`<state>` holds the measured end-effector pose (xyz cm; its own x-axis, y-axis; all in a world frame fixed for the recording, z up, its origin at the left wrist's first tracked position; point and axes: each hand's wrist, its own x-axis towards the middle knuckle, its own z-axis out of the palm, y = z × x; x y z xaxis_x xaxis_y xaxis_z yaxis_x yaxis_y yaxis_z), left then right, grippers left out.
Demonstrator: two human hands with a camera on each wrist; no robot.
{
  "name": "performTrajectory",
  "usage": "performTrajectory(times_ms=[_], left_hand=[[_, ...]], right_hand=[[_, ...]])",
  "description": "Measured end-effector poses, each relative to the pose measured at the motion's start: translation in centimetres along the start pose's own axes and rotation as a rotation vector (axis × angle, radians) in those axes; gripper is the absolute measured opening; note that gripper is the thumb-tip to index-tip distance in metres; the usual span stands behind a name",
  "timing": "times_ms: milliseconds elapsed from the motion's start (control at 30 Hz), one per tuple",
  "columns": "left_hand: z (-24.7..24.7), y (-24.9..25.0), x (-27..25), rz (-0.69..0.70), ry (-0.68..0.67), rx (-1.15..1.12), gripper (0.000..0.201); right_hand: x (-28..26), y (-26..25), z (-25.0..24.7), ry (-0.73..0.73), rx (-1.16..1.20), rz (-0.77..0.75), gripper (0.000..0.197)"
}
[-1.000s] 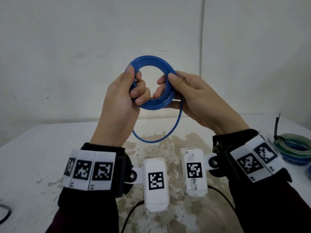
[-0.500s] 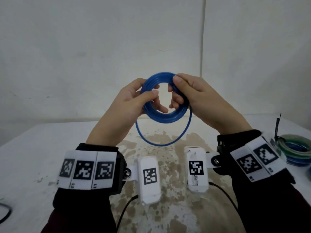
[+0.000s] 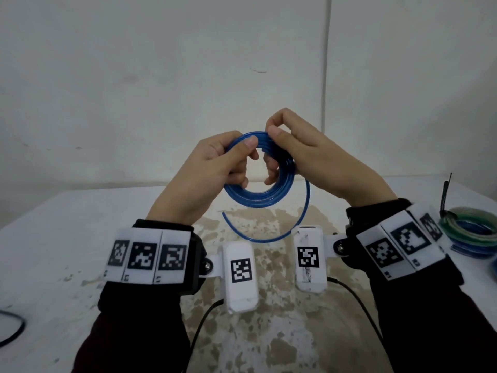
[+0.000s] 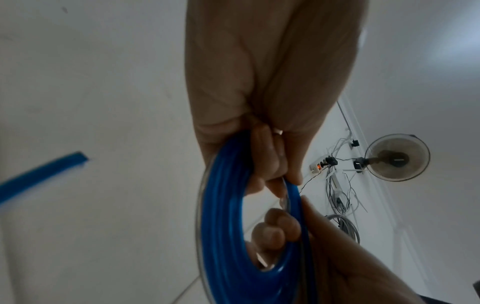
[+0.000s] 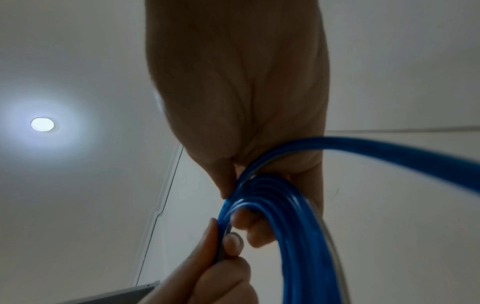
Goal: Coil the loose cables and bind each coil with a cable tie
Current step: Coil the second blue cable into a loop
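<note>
Two hands hold one blue cable coil in the air above the table, its ring standing roughly upright between them. The left hand grips the coil's upper left arc, thumb pressed over the strands and fingers curled through the ring from behind. The right hand pinches the top of the ring just beside the left thumb, its other fingers curled inside the ring. One loose tail leaves the coil on the right-hand side, curves down below both sets of fingers and ends under the left hand; its free end is nearer the left fingers, though the right hand seems better placed to lay it in. One bound green-and-blue coil with one black cable tie lies well to the right of the right hand.
</note>
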<state>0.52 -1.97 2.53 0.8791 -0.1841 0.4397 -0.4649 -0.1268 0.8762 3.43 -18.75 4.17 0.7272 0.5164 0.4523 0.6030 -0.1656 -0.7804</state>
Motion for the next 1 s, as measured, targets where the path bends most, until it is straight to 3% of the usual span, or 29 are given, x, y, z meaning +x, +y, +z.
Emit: performTrajectory(times_ms=[133,267,467,700,867,1000], left_hand=[[-0.6,0.3,-0.1,0.015,-0.005,0.017,0.024],[-0.8,0.4,0.0,0.058,0.046,-0.001,0.025],[-0.8,0.5,0.5,0.092,0.234,-0.318,0.028],[0.6,0.7,0.9,0.022,0.171,-0.436,0.03],[0.1,0.8,0.5,-0.133,0.048,-0.313,0.03],[-0.6,1.0,0.1,-0.165,-0.001,-0.203,0.028]], right_hand=[[-0.1,0.0,-0.4,0.04,0.024,-0.034,0.02],[0.1,0.1,0.0,0.007,0.006,-0.01,0.036],[0.0,0.6,-0.5,-0.093,0.248,0.048,0.033],[0.7,0.7,-0.2,-0.009,0.527,-0.004,0.031],[0.6,0.7,0.1,0.012,0.338,-0.003,0.032],[0.3,0.1,-0.1,-0.006,0.136,-0.018,0.031]])
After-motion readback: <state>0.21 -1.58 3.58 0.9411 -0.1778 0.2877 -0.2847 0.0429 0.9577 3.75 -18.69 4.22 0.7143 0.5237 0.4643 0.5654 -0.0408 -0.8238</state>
